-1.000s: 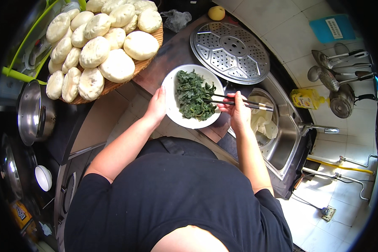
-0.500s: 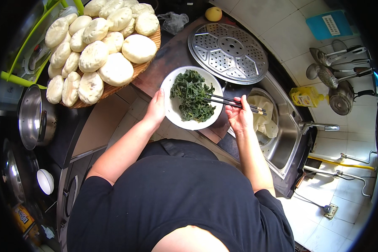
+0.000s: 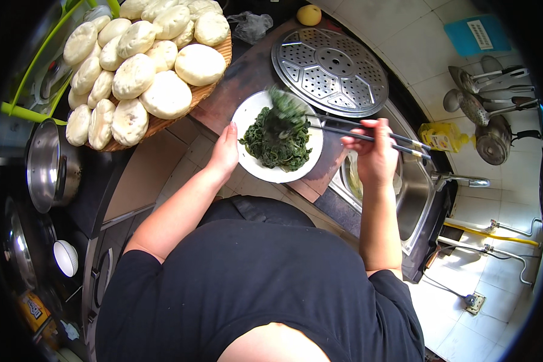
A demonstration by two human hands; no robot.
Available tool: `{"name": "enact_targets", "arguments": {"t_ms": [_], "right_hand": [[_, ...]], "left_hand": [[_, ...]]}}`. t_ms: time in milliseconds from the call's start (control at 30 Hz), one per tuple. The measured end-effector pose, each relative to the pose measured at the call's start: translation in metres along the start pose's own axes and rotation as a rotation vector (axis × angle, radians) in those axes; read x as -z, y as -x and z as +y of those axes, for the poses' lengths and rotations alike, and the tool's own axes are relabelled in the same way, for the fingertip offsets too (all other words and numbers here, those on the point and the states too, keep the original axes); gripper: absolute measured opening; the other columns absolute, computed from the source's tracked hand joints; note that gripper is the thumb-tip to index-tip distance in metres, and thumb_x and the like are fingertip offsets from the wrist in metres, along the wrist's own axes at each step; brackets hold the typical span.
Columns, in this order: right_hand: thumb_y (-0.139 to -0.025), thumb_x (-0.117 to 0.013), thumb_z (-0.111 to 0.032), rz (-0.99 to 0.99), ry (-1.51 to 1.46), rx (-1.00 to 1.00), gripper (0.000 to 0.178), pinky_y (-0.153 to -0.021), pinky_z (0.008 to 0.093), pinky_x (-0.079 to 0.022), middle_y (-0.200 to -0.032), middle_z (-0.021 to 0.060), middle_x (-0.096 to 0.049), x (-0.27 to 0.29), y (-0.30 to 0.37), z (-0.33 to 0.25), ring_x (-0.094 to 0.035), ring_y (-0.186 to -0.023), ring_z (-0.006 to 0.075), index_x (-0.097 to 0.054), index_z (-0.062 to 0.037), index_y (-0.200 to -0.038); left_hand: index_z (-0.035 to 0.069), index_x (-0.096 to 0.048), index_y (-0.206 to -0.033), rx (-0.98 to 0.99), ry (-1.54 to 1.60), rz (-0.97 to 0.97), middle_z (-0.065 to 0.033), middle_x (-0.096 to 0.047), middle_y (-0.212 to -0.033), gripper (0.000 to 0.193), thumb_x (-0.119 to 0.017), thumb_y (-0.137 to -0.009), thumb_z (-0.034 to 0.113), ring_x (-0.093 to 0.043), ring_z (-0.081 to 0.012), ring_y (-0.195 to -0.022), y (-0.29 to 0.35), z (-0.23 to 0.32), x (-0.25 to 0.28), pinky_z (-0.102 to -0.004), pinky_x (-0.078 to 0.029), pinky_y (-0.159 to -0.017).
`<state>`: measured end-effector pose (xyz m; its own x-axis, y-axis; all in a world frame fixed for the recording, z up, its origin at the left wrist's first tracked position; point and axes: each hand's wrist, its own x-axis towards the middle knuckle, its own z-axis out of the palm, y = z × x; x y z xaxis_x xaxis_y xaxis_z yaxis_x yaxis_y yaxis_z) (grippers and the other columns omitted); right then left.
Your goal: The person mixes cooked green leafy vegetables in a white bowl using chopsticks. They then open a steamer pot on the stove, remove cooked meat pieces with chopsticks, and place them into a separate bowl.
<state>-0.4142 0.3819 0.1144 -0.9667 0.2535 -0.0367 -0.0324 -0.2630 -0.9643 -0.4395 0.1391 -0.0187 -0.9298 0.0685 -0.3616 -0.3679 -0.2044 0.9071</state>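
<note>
My left hand (image 3: 225, 149) is closed on the left rim of a white bowl (image 3: 242, 120), its thumb along the edge. Dark green cooked leafy greens (image 3: 277, 151) fill the middle of the bowl. My right hand (image 3: 377, 151) grips a pair of black chopsticks (image 3: 356, 134) with pale-banded ends, pointing left over the bowl. At their tips a clump of greens is lifted above the rest, smeared by motion. The chopstick tips are hidden in that clump.
A woven tray (image 3: 217, 84) piled with round flat breads stands at the back left. Behind the bowl lies a perforated metal steamer plate (image 3: 335, 66). To the right is a steel sink (image 3: 411, 217) with a faucet (image 3: 464, 181). A steel pot (image 3: 45, 163) sits at the left.
My right hand has moved right and slightly up with the chopsticks, raising a clump of greens. My left hand keeps its hold on the bowl.
</note>
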Motion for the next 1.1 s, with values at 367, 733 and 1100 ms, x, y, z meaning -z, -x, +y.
{"name": "enact_targets", "arguments": {"t_ms": [367,733,1100], "right_hand": [[-0.087,-0.043,-0.032,0.028,0.328,-0.109,0.035,-0.048,0.0266,-0.050,-0.067,0.0130,-0.056,0.014,0.000,0.040,-0.058,-0.052,0.0204,-0.051,0.0013,-0.084],[-0.087,-0.041,-0.035,0.228,-0.398,-0.423,0.035,-0.045,0.0314,-0.047,-0.063,0.0147,-0.055,0.042,-0.002,0.085,-0.056,-0.049,0.0240,-0.046,-0.0002,-0.088],[-0.087,-0.045,-0.026,0.020,0.314,0.129,0.030,-0.046,0.0260,-0.048,-0.062,0.0119,-0.057,-0.015,-0.006,-0.008,-0.057,-0.048,0.0183,-0.054,0.0016,-0.079]], "left_hand": [[-0.001,-0.034,-0.122,0.052,0.042,-0.050,-0.0106,-0.043,-0.120,0.049,-0.024,-0.092,0.036,-0.040,-0.0163,-0.109,0.000,0.003,0.001,-0.0269,-0.029,-0.093],[-0.002,-0.039,-0.117,0.006,0.044,-0.004,-0.0117,-0.047,-0.114,0.048,-0.023,-0.092,0.035,-0.042,-0.0177,-0.106,0.005,0.008,-0.005,-0.0280,-0.030,-0.092],[-0.001,-0.034,-0.122,0.042,0.014,-0.010,-0.0107,-0.043,-0.120,0.048,-0.023,-0.092,0.035,-0.040,-0.0168,-0.110,0.005,0.009,-0.002,-0.0271,-0.028,-0.094]]}}
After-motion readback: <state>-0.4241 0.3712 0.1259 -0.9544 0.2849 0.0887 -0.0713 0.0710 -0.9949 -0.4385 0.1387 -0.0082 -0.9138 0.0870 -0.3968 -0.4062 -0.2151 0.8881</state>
